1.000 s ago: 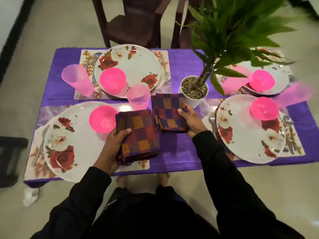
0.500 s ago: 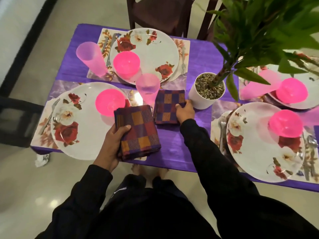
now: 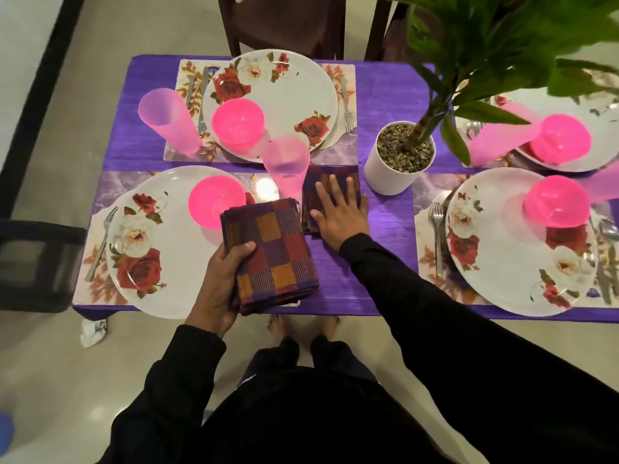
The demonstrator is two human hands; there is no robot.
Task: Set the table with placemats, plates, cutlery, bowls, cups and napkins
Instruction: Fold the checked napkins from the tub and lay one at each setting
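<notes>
Two hands work in the head view. The left hand (image 3: 217,286) has its grip clamped on a stack of folded checked cloth napkins (image 3: 271,252), likely to carry them round. The right hand (image 3: 338,216), fingers flat and apart, presses one folded checked napkin (image 3: 321,182) onto the purple counter (image 3: 388,229), probably smoothing it. Just beyond sits a pale pink plastic cup (image 3: 284,162); bare purple cloth lies right of that hand.

Home dining room, probably: set table (image 3: 385,95), chairs (image 3: 284,21).

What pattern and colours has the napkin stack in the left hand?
Checked squares of maroon, purple and orange on the napkin stack, gripped by the left hand; head view.
</notes>
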